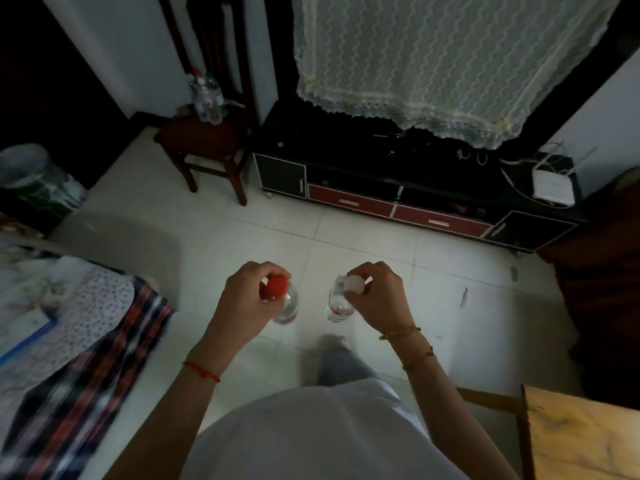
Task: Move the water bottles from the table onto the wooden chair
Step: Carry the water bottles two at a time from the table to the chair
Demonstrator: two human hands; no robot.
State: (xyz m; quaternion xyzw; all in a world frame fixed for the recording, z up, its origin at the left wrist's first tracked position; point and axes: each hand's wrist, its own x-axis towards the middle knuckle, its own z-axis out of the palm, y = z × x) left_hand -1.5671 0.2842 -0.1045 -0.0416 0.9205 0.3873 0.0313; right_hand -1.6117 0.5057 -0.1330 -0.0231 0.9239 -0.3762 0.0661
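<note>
My left hand (244, 301) grips a clear water bottle with a red cap (285, 303) by its top, hanging upright above the tiled floor. My right hand (377, 297) holds a second clear bottle with a white cap (337, 306) the same way, a short gap to the right of the first. Far ahead on the left stands the dark wooden chair (204, 140), with a cluster of water bottles (207, 98) upright on the back of its seat. A light wooden table (585, 434) shows only its corner at the bottom right.
A low black TV cabinet with red drawers (398, 202) runs along the far wall under a lace cloth (433, 64). A bed with patterned blankets (76, 334) fills the left side. A bucket (31, 174) sits at the far left. Pale tiled floor lies between me and the chair.
</note>
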